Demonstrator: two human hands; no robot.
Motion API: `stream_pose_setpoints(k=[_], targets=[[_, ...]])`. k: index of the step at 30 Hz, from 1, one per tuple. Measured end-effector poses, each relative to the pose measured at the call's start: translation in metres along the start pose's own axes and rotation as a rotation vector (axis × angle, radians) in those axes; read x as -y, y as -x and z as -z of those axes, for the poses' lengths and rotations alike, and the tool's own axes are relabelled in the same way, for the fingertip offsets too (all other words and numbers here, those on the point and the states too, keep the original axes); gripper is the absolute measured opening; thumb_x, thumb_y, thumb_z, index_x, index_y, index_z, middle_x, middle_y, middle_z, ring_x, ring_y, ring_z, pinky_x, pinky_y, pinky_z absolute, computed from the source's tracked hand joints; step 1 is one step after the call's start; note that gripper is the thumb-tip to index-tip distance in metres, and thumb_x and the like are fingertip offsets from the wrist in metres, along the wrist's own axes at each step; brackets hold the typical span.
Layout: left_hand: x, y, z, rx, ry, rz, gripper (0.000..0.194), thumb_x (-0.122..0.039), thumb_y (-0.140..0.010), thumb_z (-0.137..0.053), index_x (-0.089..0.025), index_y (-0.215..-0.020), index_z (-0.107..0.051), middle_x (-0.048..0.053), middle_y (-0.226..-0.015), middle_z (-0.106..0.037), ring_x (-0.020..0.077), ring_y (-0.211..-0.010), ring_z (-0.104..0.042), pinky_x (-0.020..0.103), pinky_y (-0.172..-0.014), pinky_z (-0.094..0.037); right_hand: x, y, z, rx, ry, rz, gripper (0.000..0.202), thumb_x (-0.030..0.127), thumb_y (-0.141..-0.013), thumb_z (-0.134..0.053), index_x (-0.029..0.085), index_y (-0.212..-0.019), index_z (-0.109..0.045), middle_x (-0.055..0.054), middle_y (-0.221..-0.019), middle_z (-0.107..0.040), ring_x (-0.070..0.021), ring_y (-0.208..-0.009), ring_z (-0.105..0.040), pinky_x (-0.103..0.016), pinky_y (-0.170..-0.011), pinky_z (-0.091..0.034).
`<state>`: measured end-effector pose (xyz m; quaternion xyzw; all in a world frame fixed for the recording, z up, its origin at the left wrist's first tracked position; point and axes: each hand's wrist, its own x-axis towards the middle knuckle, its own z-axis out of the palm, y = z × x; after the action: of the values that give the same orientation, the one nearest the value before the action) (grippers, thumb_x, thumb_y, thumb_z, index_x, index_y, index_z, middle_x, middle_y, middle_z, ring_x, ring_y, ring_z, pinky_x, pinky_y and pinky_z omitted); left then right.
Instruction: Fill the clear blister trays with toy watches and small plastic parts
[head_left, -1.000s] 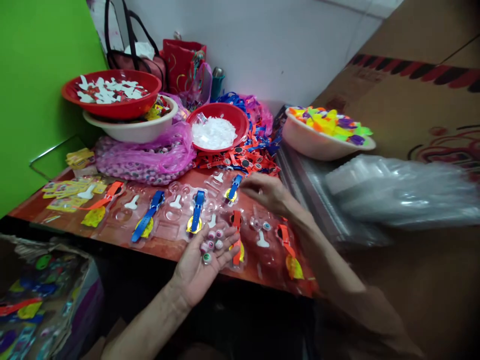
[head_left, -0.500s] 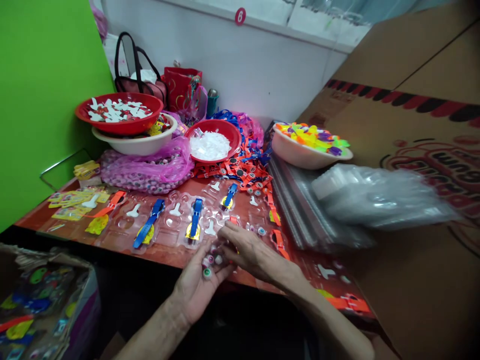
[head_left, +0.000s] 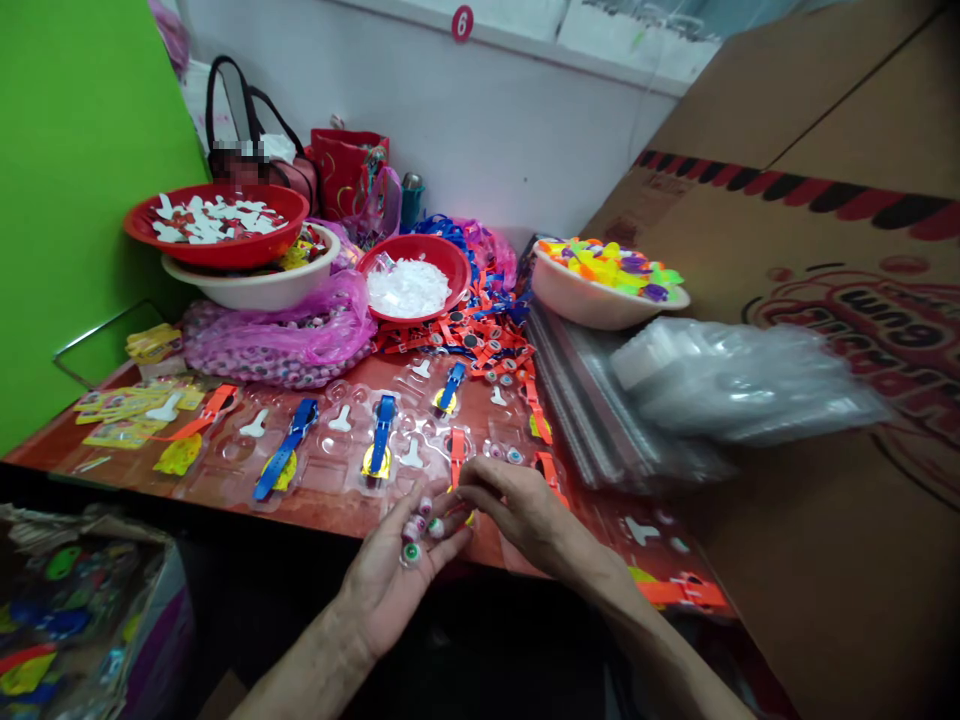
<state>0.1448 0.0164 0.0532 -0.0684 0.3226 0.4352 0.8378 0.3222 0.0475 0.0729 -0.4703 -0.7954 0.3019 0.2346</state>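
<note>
My left hand [head_left: 394, 575] lies palm up at the table's near edge, cupping several small eyeball beads [head_left: 413, 535]. My right hand [head_left: 510, 505] hovers just right of it, fingertips pinched over the beads in the palm. Under and beyond the hands lie clear blister trays [head_left: 337, 445] on the red table [head_left: 45, 440], holding blue straps [head_left: 381, 435], orange straps [head_left: 456, 445] and white pieces [head_left: 255, 423].
At the back stand a red bowl of white cutouts [head_left: 214, 222], a red bowl of white bits [head_left: 409, 285], a white bowl of neon pieces [head_left: 604, 280] and a pink bag of beads [head_left: 281, 340]. Stacked clear trays [head_left: 720, 385] lie right; cardboard [head_left: 840, 280] walls that side. A box [head_left: 82, 610] sits lower left.
My right hand pulled back from the far trays to my left palm and now pinches at the beads there. The view shifted slightly.
</note>
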Motion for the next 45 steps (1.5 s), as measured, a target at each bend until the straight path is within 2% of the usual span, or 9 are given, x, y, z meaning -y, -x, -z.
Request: stream_pose_setpoints(k=[7, 13, 16, 20, 23, 27, 34, 41, 45], targets=[[-0.009, -0.003, 0.002, -0.010, -0.023, -0.029, 0.030, -0.020, -0.102, -0.051, -0.004, -0.125, -0.061, 0.026, -0.128, -0.066, 0.0327, -0.116, -0.068, 0.043, -0.098, -0.057, -0.041, -0.063, 0.004, -0.147, -0.051, -0.030, 0.016, 0.026, -0.092, -0.061, 0.019, -0.078, -0.060, 0.000, -0.077, -0.062, -0.0138, -0.069, -0.054, -0.026, -0.065, -0.042], [-0.019, -0.003, 0.002, -0.009, 0.006, -0.047, 0.026, -0.021, -0.102, -0.051, -0.004, -0.118, -0.062, 0.025, -0.125, -0.068, 0.0316, -0.112, -0.070, 0.043, -0.099, -0.056, -0.075, -0.103, -0.018, -0.035, 0.108, -0.150, 0.010, 0.021, -0.089, -0.061, 0.017, -0.080, -0.064, -0.001, -0.077, -0.064, -0.0143, -0.070, -0.056, -0.026, -0.066, -0.040], [-0.023, -0.005, 0.004, 0.023, 0.041, -0.038, 0.028, -0.025, -0.104, -0.048, -0.004, -0.117, -0.062, 0.023, -0.121, -0.069, 0.0308, -0.111, -0.070, 0.044, -0.101, -0.054, -0.076, -0.101, -0.023, -0.070, 0.161, -0.141, 0.007, 0.021, -0.089, -0.064, 0.017, -0.083, -0.063, -0.001, -0.078, -0.063, -0.0139, -0.068, -0.055, -0.026, -0.064, -0.039], [-0.026, -0.006, 0.005, 0.054, 0.068, -0.021, 0.041, -0.037, -0.105, -0.042, -0.004, -0.116, -0.064, 0.023, -0.116, -0.070, 0.0293, -0.105, -0.071, 0.045, -0.101, -0.054, -0.047, -0.086, -0.014, -0.089, 0.020, 0.063, 0.007, 0.023, -0.092, -0.064, 0.018, -0.088, -0.063, -0.002, -0.084, -0.063, -0.0147, -0.074, -0.056, -0.027, -0.068, -0.044], [-0.025, -0.004, 0.002, 0.064, 0.094, -0.030, 0.043, -0.038, -0.107, -0.038, -0.006, -0.108, -0.068, 0.017, -0.105, -0.073, 0.0241, -0.095, -0.072, 0.046, -0.100, -0.054, -0.012, -0.069, -0.005, 0.093, -0.082, 0.207, 0.010, 0.028, -0.096, -0.062, 0.019, -0.094, -0.068, -0.003, -0.089, -0.063, -0.0151, -0.080, -0.059, -0.027, -0.072, -0.048], [-0.022, 0.000, -0.004, 0.027, 0.099, -0.054, 0.041, -0.032, -0.108, -0.036, -0.010, -0.097, -0.069, 0.008, -0.086, -0.072, 0.0170, -0.078, -0.069, 0.045, -0.096, -0.056, 0.018, -0.050, -0.002, 0.368, 0.005, 0.298, 0.018, 0.028, -0.103, -0.052, 0.027, -0.109, -0.069, -0.005, -0.106, -0.062, -0.0156, -0.089, -0.061, -0.027, -0.075, -0.049], [-0.019, 0.004, -0.001, 0.081, 0.084, -0.008, 0.042, -0.033, -0.107, -0.038, -0.010, -0.089, -0.068, 0.004, -0.071, -0.064, 0.0166, -0.077, -0.068, 0.045, -0.101, -0.052, 0.001, -0.042, -0.003, 0.199, 0.015, 0.127, 0.006, 0.020, -0.096, -0.060, 0.019, -0.098, -0.065, -0.001, -0.086, -0.064, -0.0134, -0.075, -0.058, -0.025, -0.068, -0.046], [-0.018, 0.001, 0.005, 0.088, 0.037, 0.021, 0.040, -0.035, -0.107, -0.039, -0.008, -0.098, -0.068, 0.015, -0.101, -0.071, 0.0242, -0.101, -0.070, 0.045, -0.105, -0.049, -0.003, -0.044, 0.003, 0.205, -0.055, -0.007, 0.010, 0.020, -0.093, -0.058, 0.018, -0.085, -0.063, 0.001, -0.074, -0.062, -0.0118, -0.067, -0.056, -0.023, -0.063, -0.044], [-0.021, -0.003, 0.006, 0.143, 0.052, 0.005, 0.038, -0.032, -0.107, -0.040, -0.008, -0.096, -0.068, 0.006, -0.077, -0.066, 0.0203, -0.089, -0.070, 0.046, -0.106, -0.049, -0.004, -0.049, -0.001, 0.199, -0.038, 0.012, 0.011, 0.020, -0.093, -0.058, 0.018, -0.083, -0.061, 0.001, -0.075, -0.062, -0.0120, -0.068, -0.055, -0.024, -0.064, -0.043]])
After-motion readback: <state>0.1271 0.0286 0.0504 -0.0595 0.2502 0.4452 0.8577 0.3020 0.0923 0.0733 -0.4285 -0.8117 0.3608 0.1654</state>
